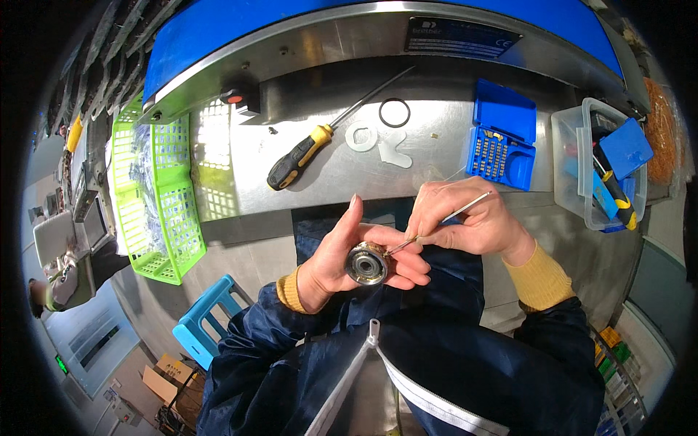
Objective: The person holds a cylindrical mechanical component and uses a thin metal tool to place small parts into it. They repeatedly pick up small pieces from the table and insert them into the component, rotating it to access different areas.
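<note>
Over my lap, my left hand [334, 254] is turned palm up and cradles a round metal part [366, 264] with concentric rings, its thumb raised clear of it. My right hand [458, 218] pinches a thin metal rod-like tool [469, 206], whose tip meets the edge of the round part. Whether that tip is pointed or flat is too small to tell. On the metal table beyond lie a black-and-yellow screwdriver [299, 158], a black rubber ring [394, 112], a pale flat ring [360, 136] and a pale notched plate [395, 150].
An open blue bit case [502, 142] sits right of the loose parts. Farther right, a clear plastic bin [569, 171] holds tools. A green basket [178, 196] with plastic bags stands at left, above a blue stool [207, 320]. A blue-and-metal machine body [349, 29] borders the table's far side.
</note>
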Available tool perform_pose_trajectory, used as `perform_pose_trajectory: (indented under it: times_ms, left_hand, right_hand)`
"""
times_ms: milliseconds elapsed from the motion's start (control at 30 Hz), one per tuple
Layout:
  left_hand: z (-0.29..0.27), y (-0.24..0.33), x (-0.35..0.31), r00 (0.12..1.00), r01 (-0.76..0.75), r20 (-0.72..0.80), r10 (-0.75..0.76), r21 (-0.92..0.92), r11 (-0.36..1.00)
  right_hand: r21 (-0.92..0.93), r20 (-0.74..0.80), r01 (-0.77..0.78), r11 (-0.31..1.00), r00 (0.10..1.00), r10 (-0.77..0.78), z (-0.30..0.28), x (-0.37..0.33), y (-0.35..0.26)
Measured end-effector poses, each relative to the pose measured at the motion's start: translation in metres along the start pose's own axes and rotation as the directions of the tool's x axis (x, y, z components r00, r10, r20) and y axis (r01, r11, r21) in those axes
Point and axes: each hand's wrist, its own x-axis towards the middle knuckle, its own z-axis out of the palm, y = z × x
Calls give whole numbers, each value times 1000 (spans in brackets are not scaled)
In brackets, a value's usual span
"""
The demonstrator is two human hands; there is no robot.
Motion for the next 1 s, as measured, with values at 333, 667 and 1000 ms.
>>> perform_pose_trajectory:
  times_ms: [333,667,1000]
  left_hand:
    - [5,-1,-1,993,17,-117,-19,-23,1000]
    - [3,0,1,1000,13,-17,-13,-2,1000]
    - [5,1,2,999,15,-29,-14,16,1000]
  right_hand:
    - [1,34,-6,1000,999,6,-2,3,-2]
    - [-28,85,12,1000,996,-10,-4,7,-5]
    - [-107,118,-16,994,993,28,-4,14,-17]
